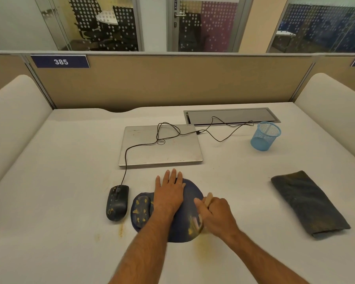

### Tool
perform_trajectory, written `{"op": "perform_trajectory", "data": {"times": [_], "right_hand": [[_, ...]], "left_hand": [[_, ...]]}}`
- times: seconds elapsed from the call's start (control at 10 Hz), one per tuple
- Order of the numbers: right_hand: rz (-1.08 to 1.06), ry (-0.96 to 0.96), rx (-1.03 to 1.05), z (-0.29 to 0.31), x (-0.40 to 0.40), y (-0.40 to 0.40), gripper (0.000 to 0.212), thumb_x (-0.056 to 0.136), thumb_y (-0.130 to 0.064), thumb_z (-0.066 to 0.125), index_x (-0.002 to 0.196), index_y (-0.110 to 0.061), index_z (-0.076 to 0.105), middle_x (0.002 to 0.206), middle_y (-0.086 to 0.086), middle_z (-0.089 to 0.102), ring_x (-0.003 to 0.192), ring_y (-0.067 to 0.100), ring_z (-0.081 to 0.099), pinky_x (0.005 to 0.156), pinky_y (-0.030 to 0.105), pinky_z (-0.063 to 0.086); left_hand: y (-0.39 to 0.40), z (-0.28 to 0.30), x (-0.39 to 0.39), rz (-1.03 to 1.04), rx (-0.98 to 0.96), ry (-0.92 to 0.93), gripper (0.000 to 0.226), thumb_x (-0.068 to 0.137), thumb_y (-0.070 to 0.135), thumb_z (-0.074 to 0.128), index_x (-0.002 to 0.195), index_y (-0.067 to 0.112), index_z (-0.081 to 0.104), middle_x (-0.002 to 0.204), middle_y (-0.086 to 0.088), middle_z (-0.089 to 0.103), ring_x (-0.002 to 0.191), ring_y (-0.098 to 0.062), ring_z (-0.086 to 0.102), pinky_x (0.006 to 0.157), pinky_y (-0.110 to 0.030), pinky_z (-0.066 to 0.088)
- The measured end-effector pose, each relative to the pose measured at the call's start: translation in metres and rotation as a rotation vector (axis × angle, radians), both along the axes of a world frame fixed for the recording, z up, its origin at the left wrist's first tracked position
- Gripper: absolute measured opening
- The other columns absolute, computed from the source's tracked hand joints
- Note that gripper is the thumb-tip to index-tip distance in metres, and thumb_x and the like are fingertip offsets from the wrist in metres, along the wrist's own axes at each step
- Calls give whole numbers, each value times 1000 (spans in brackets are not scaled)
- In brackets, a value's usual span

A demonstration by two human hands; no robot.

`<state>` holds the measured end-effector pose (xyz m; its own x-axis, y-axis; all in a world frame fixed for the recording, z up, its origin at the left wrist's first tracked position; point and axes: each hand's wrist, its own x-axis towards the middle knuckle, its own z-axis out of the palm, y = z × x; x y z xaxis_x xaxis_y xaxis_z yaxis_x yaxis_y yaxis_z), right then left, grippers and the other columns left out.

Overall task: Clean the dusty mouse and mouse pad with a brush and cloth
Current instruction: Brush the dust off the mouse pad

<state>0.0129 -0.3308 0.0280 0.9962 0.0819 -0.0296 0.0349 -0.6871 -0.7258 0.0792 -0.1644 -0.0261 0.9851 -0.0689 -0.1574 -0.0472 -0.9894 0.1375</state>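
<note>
A dark blue mouse pad (190, 203) with a wrist rest (141, 209) lies near the desk's front; yellow dust flecks sit on the rest and near the pad's lower right edge. My left hand (169, 191) presses flat on the pad, fingers straight. My right hand (218, 215) grips a wooden-handled brush (207, 199), whose blurred bristles touch the pad's lower right edge. A black wired mouse (117, 202) with yellow specks sits just left of the pad. A dark folded cloth (308, 203) lies far right.
A closed silver laptop (162, 146) sits behind the pad, the mouse cable (129, 152) looped over it. A blue mesh cup (265, 136) stands at back right beside a cable hatch (232, 115). Yellow dust smears mark the desk (59, 181) below the pad.
</note>
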Motion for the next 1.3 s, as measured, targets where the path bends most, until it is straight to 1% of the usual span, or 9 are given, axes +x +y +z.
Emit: {"op": "perform_trajectory", "data": {"times": [0.2, 0.3, 0.4, 0.5, 0.6, 0.8, 1.0, 1.1, 1.3], "right_hand": [[-93, -229, 170, 7, 0, 3, 40, 89, -50, 46, 75, -19, 66, 61, -9, 64, 53, 8, 63, 47, 16, 49], [26, -129, 62, -1, -5, 3, 39, 93, -49, 47, 81, -19, 69, 68, -6, 68, 60, 12, 66, 55, 20, 54], [-27, -66, 130, -2, -7, 2, 51, 87, -56, 43, 61, -17, 62, 52, -2, 60, 49, 14, 60, 46, 19, 44], [-113, -193, 227, 4, -4, 4, 40, 87, -51, 47, 61, -23, 59, 49, -9, 56, 47, 10, 59, 41, 16, 43], [-43, -212, 160, 4, -4, 5, 35, 91, -48, 48, 81, -20, 68, 66, -9, 67, 58, 9, 65, 52, 21, 53], [-32, -61, 206, -1, -11, 5, 50, 86, -56, 44, 55, -20, 58, 45, -6, 54, 43, 9, 53, 43, 16, 38], [8, -120, 133, 1, -10, 8, 44, 90, -52, 45, 74, -18, 66, 61, -7, 64, 56, 11, 63, 50, 17, 48], [41, 15, 122, -3, -15, 7, 52, 89, -56, 43, 59, -17, 60, 51, -5, 57, 47, 11, 57, 48, 18, 44], [-41, -155, 189, 1, -13, 9, 44, 88, -53, 48, 73, -16, 68, 60, -7, 64, 55, 11, 63, 49, 17, 48]], "left_hand": [[0, 2, 0, -4, 7, 13, 55, 108, 40, 12, 159, 22, 2, 167, -3, -3, 153, -26, -6, 121, -52, -2], [0, 3, 0, -4, 4, 14, 54, 108, 40, 12, 159, 22, 2, 167, -3, -4, 153, -26, -7, 121, -52, -2], [-1, 3, 0, 0, 2, 16, 54, 108, 40, 12, 159, 22, 2, 167, -2, -4, 153, -26, -7, 121, -52, -2], [0, 3, 1, -1, 6, 22, 55, 108, 40, 12, 159, 22, 2, 167, -2, -4, 153, -26, -7, 121, -52, -2], [0, 2, 0, -7, 12, 18, 55, 108, 40, 12, 158, 22, 1, 167, -3, -5, 153, -26, -7, 121, -52, -3], [0, 2, 0, -1, 6, 18, 55, 108, 40, 12, 159, 22, 1, 167, -3, -4, 153, -26, -7, 122, -52, -2], [0, 1, 0, -2, 13, 21, 55, 108, 41, 12, 159, 22, 1, 167, -3, -5, 153, -26, -8, 122, -52, -3], [-1, 1, 0, 4, 5, 14, 55, 108, 41, 12, 159, 22, 2, 167, -3, -4, 153, -25, -7, 121, -52, -2], [-1, 0, 1, 6, 8, 19, 56, 108, 42, 12, 159, 22, 1, 167, -3, -5, 153, -26, -7, 121, -51, -3]]}}
